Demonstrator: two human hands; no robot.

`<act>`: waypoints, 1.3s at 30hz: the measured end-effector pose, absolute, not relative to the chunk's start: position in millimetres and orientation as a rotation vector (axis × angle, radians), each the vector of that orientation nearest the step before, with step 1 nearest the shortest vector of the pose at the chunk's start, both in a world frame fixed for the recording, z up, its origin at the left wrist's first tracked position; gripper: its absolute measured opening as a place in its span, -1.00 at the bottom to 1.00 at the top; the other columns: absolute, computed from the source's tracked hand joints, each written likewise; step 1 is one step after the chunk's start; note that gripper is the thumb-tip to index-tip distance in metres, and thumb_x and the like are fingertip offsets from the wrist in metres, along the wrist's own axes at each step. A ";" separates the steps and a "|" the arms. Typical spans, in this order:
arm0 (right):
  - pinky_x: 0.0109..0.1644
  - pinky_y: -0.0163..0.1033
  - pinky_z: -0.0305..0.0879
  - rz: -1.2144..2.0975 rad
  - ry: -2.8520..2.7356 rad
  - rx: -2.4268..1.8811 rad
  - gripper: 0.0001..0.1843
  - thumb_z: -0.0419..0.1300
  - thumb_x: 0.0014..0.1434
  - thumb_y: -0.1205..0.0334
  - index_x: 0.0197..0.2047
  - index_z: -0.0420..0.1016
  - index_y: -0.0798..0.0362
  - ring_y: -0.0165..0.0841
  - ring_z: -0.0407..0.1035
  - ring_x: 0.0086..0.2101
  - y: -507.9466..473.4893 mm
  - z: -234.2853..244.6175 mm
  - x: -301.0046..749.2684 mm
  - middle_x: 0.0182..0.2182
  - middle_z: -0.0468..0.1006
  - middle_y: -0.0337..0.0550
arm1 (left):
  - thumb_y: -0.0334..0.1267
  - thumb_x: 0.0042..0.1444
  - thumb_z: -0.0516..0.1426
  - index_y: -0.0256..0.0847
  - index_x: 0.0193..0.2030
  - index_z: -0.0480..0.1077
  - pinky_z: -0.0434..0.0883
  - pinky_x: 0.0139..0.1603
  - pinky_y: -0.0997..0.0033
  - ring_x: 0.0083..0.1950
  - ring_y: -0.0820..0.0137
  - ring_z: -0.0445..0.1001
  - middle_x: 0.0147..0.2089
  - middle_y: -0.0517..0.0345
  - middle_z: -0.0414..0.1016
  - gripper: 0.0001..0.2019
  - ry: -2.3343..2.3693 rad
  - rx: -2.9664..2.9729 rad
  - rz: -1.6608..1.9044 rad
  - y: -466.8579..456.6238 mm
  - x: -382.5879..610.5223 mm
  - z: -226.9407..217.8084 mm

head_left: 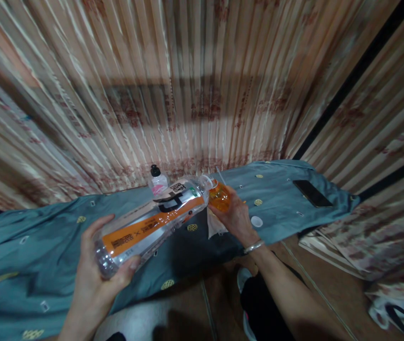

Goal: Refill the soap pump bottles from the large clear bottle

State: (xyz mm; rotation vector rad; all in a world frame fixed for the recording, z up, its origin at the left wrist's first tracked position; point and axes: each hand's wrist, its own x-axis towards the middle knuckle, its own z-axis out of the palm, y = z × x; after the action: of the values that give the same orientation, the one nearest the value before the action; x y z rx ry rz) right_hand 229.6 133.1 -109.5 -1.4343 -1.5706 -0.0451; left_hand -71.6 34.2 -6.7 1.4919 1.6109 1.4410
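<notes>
Bottle (152, 222), clear and orange-labelled, slanted in the left hand (93, 278), which gripped its base. At the bottle's mouth, the right hand (236, 215) grasped an orange container (219, 197). Right of the bottle, a white disc (256, 221) lay on teal cloth (173, 255).

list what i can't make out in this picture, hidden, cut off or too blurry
All in the head view:
- Small print on the large bottle: too small and blurred.
- Base of the black-capped bottle: hidden behind the large bottle.
- Part of the orange container: covered by the right hand.
- Rest of the left arm: cut off by the bottom edge.
</notes>
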 end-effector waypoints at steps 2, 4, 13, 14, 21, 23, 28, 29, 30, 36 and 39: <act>0.02 0.07 0.65 -0.056 -1.565 -1.431 -0.26 0.41 0.18 -0.04 0.32 0.36 0.10 0.02 0.67 0.00 133.5 -110.5 229.4 0.02 0.73 0.15 | 0.37 -0.16 0.39 -0.12 0.34 0.29 0.53 0.05 0.25 0.03 0.15 0.63 0.07 0.04 0.59 0.00 1.607 1.495 1.446 33.9 -70.5 -6.0; -0.01 0.05 0.65 -0.071 -1.557 -1.431 -0.25 0.42 0.17 -0.05 0.31 0.37 0.11 0.01 0.68 -0.03 133.9 -111.6 229.3 0.00 0.74 0.14 | 0.41 -0.18 0.38 -0.14 0.33 0.29 0.55 0.03 0.25 0.00 0.15 0.63 0.07 0.03 0.59 0.02 1.614 1.518 1.455 33.9 -69.8 -5.8; 0.00 0.09 0.65 -0.104 -1.561 -1.405 -0.25 0.42 0.18 -0.04 0.32 0.36 0.11 0.02 0.68 -0.03 135.6 -114.8 229.3 0.00 0.73 0.15 | 0.38 -0.14 0.37 -0.12 0.33 0.31 0.52 0.08 0.18 0.02 0.12 0.62 0.06 0.04 0.58 -0.03 1.617 1.564 1.460 34.6 -72.4 -8.6; 0.01 0.09 0.65 -0.107 -1.562 -1.401 -0.25 0.42 0.18 -0.03 0.32 0.36 0.11 0.02 0.68 -0.02 135.8 -114.8 229.2 0.01 0.73 0.15 | 0.37 -0.15 0.37 -0.12 0.33 0.31 0.52 0.08 0.17 0.02 0.11 0.62 0.07 0.04 0.58 -0.03 1.619 1.561 1.461 34.6 -72.7 -8.7; 0.01 0.07 0.66 -0.119 -1.570 -1.401 -0.23 0.45 0.16 0.00 0.33 0.35 0.12 0.00 0.67 -0.01 136.2 -115.8 229.8 0.03 0.73 0.15 | 0.33 -0.20 0.40 -0.07 0.32 0.32 0.50 0.19 0.01 0.08 0.02 0.59 0.11 0.01 0.55 -0.03 1.629 1.527 1.454 35.4 -75.1 -10.4; 0.02 0.07 0.66 -0.121 -1.571 -1.393 -0.23 0.46 0.16 0.01 0.33 0.34 0.13 0.01 0.67 -0.01 136.2 -116.1 229.9 0.02 0.72 0.16 | 0.34 -0.20 0.40 -0.07 0.33 0.32 0.50 0.20 -0.01 0.10 0.01 0.59 0.12 -0.01 0.55 -0.03 1.628 1.533 1.454 35.3 -75.1 -10.5; 0.04 0.08 0.65 -0.102 -1.569 -1.407 -0.23 0.47 0.15 0.03 0.32 0.35 0.13 0.02 0.67 0.00 135.5 -114.7 230.0 0.03 0.72 0.16 | 0.34 -0.18 0.38 -0.06 0.33 0.31 0.54 0.14 0.02 0.05 0.04 0.61 0.11 0.00 0.56 -0.03 1.640 1.533 1.432 35.2 -75.4 -10.4; 0.05 0.09 0.65 -0.097 -1.569 -1.410 -0.23 0.47 0.15 0.03 0.32 0.36 0.13 0.02 0.67 0.00 135.2 -114.4 230.1 0.03 0.72 0.17 | 0.34 -0.18 0.38 -0.07 0.33 0.32 0.54 0.14 0.03 0.05 0.05 0.61 0.10 0.00 0.56 -0.04 1.638 1.542 1.437 35.5 -75.9 -10.6; 0.05 0.09 0.65 -0.093 -1.568 -1.412 -0.23 0.48 0.15 0.03 0.32 0.36 0.13 0.02 0.66 0.00 135.0 -114.1 230.1 0.04 0.71 0.17 | 0.33 -0.18 0.38 -0.07 0.32 0.32 0.54 0.15 0.05 0.05 0.05 0.61 0.10 0.00 0.56 -0.05 1.635 1.553 1.444 35.8 -76.5 -10.9; 0.03 0.11 0.65 -0.090 -1.570 -1.424 -0.22 0.48 0.15 0.03 0.33 0.34 0.11 0.03 0.66 0.00 134.7 -114.5 230.3 0.04 0.71 0.16 | 0.35 -0.20 0.39 -0.08 0.32 0.32 0.57 0.13 0.06 0.05 0.06 0.63 0.11 -0.01 0.56 -0.02 1.638 1.566 1.438 36.4 -77.4 -11.1; 0.03 0.11 0.65 -0.096 -1.575 -1.416 -0.22 0.48 0.14 0.04 0.32 0.35 0.12 0.03 0.66 -0.01 134.8 -114.0 230.3 0.03 0.71 0.18 | 0.36 -0.18 0.38 -0.09 0.32 0.33 0.57 0.14 0.05 0.05 0.06 0.63 0.09 0.00 0.56 -0.03 1.645 1.565 1.446 35.3 -75.1 -10.1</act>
State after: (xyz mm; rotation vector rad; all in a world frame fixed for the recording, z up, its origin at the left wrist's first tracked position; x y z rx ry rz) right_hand 230.3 134.8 -114.0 -1.4163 -1.5749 -0.0958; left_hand -75.1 35.3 -10.1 1.5651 1.6446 1.4463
